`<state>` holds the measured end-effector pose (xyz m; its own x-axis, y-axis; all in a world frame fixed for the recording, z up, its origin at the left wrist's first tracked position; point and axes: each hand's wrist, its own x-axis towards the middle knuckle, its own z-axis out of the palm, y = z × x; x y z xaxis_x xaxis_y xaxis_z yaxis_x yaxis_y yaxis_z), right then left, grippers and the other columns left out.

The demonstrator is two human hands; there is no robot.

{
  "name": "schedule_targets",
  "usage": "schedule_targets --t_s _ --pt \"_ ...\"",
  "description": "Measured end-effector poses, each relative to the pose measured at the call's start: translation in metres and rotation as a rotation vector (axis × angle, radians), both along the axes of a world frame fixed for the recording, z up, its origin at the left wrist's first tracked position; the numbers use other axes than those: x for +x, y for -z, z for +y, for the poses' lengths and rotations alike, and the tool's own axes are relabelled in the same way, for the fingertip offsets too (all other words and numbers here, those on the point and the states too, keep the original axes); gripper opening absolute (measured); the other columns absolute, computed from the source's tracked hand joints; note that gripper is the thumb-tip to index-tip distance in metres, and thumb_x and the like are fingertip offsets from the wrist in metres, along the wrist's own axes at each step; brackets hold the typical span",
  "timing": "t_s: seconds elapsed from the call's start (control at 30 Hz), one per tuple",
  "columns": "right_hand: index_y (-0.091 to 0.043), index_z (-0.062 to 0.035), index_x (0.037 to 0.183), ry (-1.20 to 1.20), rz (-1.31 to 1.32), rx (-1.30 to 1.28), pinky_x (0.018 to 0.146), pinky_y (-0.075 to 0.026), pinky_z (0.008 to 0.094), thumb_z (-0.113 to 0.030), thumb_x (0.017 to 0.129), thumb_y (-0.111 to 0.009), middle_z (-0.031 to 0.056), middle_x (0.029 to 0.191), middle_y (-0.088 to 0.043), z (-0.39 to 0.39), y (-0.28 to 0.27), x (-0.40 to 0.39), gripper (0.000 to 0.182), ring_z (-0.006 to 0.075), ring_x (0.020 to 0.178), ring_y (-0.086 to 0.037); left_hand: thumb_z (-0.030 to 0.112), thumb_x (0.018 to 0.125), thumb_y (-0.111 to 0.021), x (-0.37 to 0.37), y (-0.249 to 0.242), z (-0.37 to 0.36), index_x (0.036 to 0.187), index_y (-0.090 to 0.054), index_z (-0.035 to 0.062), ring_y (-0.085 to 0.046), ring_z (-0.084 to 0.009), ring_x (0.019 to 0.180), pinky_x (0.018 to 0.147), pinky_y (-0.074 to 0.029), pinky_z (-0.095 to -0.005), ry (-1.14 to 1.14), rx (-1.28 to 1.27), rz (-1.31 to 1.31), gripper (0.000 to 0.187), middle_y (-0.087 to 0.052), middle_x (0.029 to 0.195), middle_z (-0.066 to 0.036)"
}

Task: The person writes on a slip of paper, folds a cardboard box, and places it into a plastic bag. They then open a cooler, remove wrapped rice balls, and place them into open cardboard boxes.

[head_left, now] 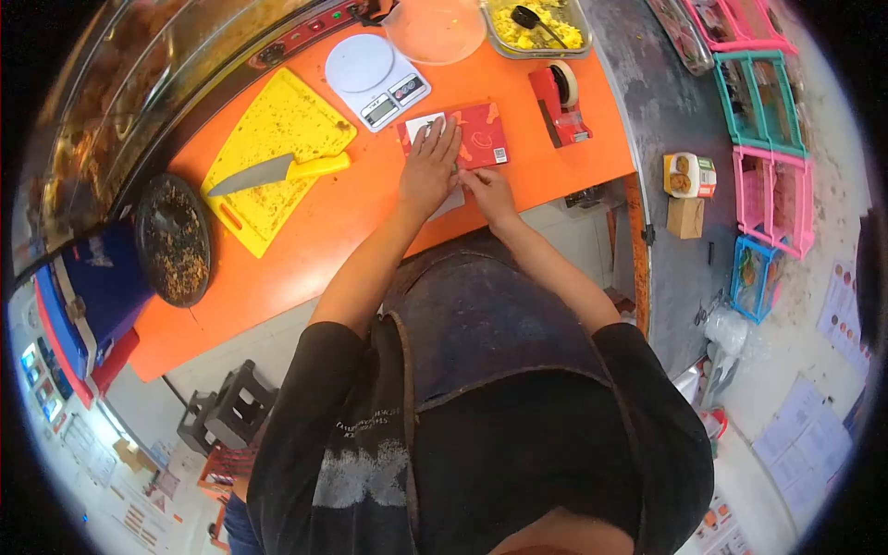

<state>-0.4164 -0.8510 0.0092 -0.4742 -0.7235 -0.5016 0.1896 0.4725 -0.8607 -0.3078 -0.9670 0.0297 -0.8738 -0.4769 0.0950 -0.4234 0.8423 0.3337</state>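
Observation:
A flat red printed packet (483,129), with a white patch and a small square code, lies on the orange table near its front edge. My left hand (431,168) rests flat on its left part, fingers stretched out. At the packet's lower edge is my right hand (488,194), its fingertips pinched together close to the left hand. What sits between those fingertips is too small to make out. A pale flap or sheet (449,203) shows below the left hand, partly hidden by it.
A kitchen scale (379,83) stands behind the packet, and a red tape dispenser (560,106) to the right. A knife (268,174) lies on a yellow cutting board (277,111). A container of yellow food (536,26), a dark round tray (174,240) and a small carton (689,176) surround the work.

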Motion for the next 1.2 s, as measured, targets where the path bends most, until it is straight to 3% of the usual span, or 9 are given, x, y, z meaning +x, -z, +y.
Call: schedule_targets --t_s 0.2,0.27,0.4,0.63,0.73,0.93,1.03,1.07,1.2 --pt "-0.073 -0.0046 0.083 -0.021 0.150 -0.072 0.065 -0.049 0.0313 -0.032 0.089 -0.064 0.0044 0.077 -0.069 0.002 0.014 0.006 0.030 0.0119 0.072 -0.061 0.023 0.076 -0.068 -0.002 0.014 -0.001 0.143 -0.035 -0.0020 -0.027 -0.0360 0.141 0.116 -0.018 -0.0489 0.006 0.063 0.171 0.078 -0.032 0.151 -0.020" --pt "-0.073 -0.0059 0.078 0.042 0.253 0.061 0.062 -0.050 0.0327 -0.037 0.087 -0.065 0.0054 0.070 -0.068 -0.006 0.048 0.009 0.033 0.0126 0.067 -0.062 0.024 0.076 -0.068 -0.003 0.013 0.002 0.144 -0.033 -0.0024 -0.026 -0.0374 0.141 0.116 -0.018 -0.0498 0.048 0.060 0.164 0.081 -0.030 0.152 -0.021" --pt "-0.072 -0.0042 0.075 0.086 0.243 0.176 0.060 -0.050 0.0336 -0.039 0.085 -0.067 0.0086 0.064 -0.067 -0.010 0.000 0.009 0.037 0.0152 0.059 -0.062 0.026 0.077 -0.069 -0.005 0.006 0.004 0.145 -0.029 -0.0030 -0.023 -0.0377 0.143 0.116 -0.017 -0.0504 0.118 -0.023 0.090 0.084 -0.026 0.154 -0.020" --pt "-0.068 -0.0017 0.075 0.098 0.250 0.067 0.061 -0.049 0.0354 -0.036 0.084 -0.066 0.0132 0.070 -0.066 -0.003 0.013 0.011 0.035 0.0197 0.062 -0.062 0.028 0.080 -0.068 -0.007 0.006 0.012 0.146 -0.026 -0.0040 -0.020 -0.0383 0.143 0.116 -0.016 -0.0510 0.096 -0.087 0.015 0.085 -0.024 0.155 -0.020" --pt "-0.068 -0.0018 0.082 0.055 0.283 -0.199 0.064 -0.048 0.0365 -0.032 0.085 -0.064 0.0145 0.074 -0.065 0.012 0.017 0.007 0.030 0.0219 0.068 -0.062 0.028 0.080 -0.068 -0.005 0.005 0.009 0.146 -0.026 -0.0039 -0.019 -0.0401 0.143 0.116 -0.016 -0.0521 0.117 -0.072 0.027 0.085 -0.024 0.154 -0.022" --pt "-0.070 -0.0065 0.093 -0.119 0.493 -0.237 0.074 -0.049 0.0402 -0.026 0.088 -0.060 0.0161 0.084 -0.066 0.015 0.024 -0.002 0.023 0.0300 0.080 -0.064 0.020 0.078 -0.072 -0.005 0.012 -0.003 0.145 -0.028 -0.0038 -0.021 -0.0433 0.141 0.115 -0.018 -0.0538 0.197 0.060 0.148 0.084 -0.026 0.151 -0.027" --pt "-0.072 -0.0099 0.092 -0.196 0.923 -0.350 0.070 -0.051 0.0434 -0.031 0.089 -0.057 0.0116 0.084 -0.069 0.014 0.023 -0.015 0.026 0.0315 0.078 -0.065 0.027 0.073 -0.075 0.002 0.007 -0.015 0.144 -0.028 -0.0042 -0.026 -0.0464 0.137 0.114 -0.021 -0.0520 0.288 0.031 0.128 0.091 -0.030 0.146 -0.030" --pt "-0.071 -0.0094 0.089 -0.314 1.162 -0.244 0.068 -0.051 0.0425 -0.030 0.089 -0.058 0.0116 0.082 -0.069 0.012 0.016 -0.018 0.024 0.0297 0.075 -0.065 0.030 0.071 -0.076 0.004 0.004 -0.019 0.144 -0.029 -0.0034 -0.027 -0.0452 0.137 0.113 -0.022 -0.0514 0.287 0.045 0.129 0.093 -0.031 0.146 -0.029" --pt "-0.069 -0.0065 0.084 -0.205 1.096 -0.312 0.066 -0.051 0.0416 -0.029 0.087 -0.063 0.0120 0.074 -0.065 0.026 0.039 -0.024 0.024 0.0298 0.070 -0.064 0.041 0.067 -0.079 0.008 -0.013 -0.024 0.143 -0.033 -0.0011 -0.028 -0.0439 0.138 0.112 -0.025 -0.0509 0.288 0.045 0.037 0.099 -0.031 0.149 -0.025"
